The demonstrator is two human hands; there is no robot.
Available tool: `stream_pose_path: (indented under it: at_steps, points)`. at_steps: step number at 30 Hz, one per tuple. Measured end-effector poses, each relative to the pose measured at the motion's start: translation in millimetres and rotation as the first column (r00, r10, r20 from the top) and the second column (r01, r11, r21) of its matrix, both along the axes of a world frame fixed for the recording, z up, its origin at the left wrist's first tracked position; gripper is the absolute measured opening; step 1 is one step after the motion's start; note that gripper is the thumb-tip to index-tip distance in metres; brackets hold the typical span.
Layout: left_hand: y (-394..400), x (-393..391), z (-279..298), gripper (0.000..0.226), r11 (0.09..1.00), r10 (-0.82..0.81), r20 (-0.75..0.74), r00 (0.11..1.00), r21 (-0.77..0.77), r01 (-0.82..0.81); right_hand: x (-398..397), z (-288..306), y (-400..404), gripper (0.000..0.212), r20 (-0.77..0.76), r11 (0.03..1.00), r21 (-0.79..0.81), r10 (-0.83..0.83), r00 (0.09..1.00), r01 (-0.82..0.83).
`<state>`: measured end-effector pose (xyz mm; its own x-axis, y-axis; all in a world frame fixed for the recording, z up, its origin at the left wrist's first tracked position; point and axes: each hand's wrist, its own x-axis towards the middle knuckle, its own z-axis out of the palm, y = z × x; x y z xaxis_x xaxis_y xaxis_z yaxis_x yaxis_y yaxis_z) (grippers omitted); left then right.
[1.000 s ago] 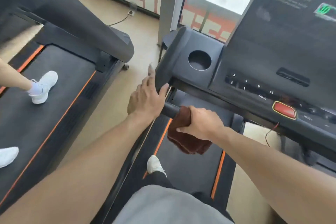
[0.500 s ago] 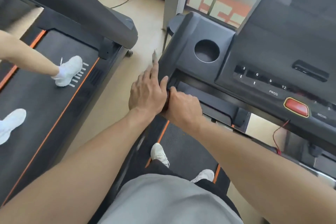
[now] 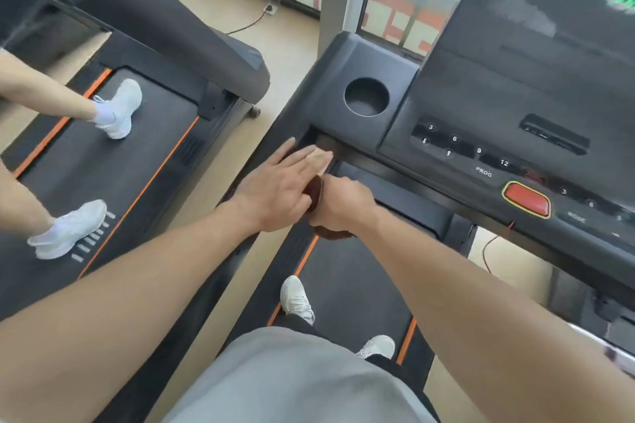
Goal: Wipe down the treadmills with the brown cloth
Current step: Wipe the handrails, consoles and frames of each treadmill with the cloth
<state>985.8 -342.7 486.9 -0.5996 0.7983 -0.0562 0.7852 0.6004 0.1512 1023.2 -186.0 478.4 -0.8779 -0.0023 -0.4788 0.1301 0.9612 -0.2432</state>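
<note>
My right hand (image 3: 343,204) has slid the bunched brown cloth (image 3: 314,191) up the black treadmill handlebar (image 3: 309,148), fingers clenched around it; my left hand (image 3: 278,189), fingers now released, has let go, so this bar looks nearly wiped.

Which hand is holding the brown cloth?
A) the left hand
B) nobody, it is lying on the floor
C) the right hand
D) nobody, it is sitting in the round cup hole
C: the right hand is curled round the brown cloth, which peeks out beside and below its fist, while the left hand lies next to it with straight fingers; the cup holder has nothing in it.
</note>
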Motion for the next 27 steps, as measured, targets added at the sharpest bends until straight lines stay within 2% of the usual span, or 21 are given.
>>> stream_pose_path:
  at_steps: [3,5,7,10,12,16,19,22,25,27]
  points:
    - [23,30,2,0.084,0.974,0.046,0.084,0.995,-0.226,-0.026,21,0,26,0.051,-0.027,1.000,0.016,-0.005,1.000,0.005]
    - [51,58,1,0.083,0.952,0.056,0.030,0.998,-0.304,-0.044,39,3,48,0.049,-0.028,1.000,-0.009,0.004,1.000,-0.004]
    - [84,85,-2,0.078,0.942,0.040,-0.043,0.998,-0.331,-0.052,60,3,73,0.038,-0.017,0.999,-0.017,0.051,0.999,-0.051]
    - [130,122,-3,0.072,0.949,0.040,-0.016,0.999,-0.313,-0.042,95,8,115,0.033,0.005,0.996,0.049,0.073,0.997,-0.073]
    - [154,147,-3,0.074,0.960,0.051,-0.004,0.999,-0.277,-0.050,119,9,138,0.039,-0.014,0.994,0.106,0.040,0.999,-0.039]
    - [181,183,-15,0.086,0.961,0.217,-0.005,0.976,-0.176,-0.214,140,1,153,0.038,-0.083,0.983,0.180,0.048,0.995,-0.032]
    - [175,189,-28,0.094,0.958,0.285,0.015,0.958,0.039,-0.285,150,-2,152,0.040,-0.144,0.978,0.210,0.016,0.989,0.015]
    - [152,187,-36,0.103,0.949,0.237,0.079,0.968,0.197,-0.248,166,-3,153,0.052,-0.263,0.987,0.153,-0.003,0.965,0.045]
    - [119,169,-36,0.091,0.897,0.237,0.117,0.964,0.355,-0.263,154,4,141,0.062,-0.278,0.995,0.095,0.008,0.961,0.020]
    - [98,149,-32,0.079,0.830,0.309,0.154,0.939,0.437,-0.345,134,8,135,0.061,-0.169,0.998,0.057,0.030,0.985,-0.021]
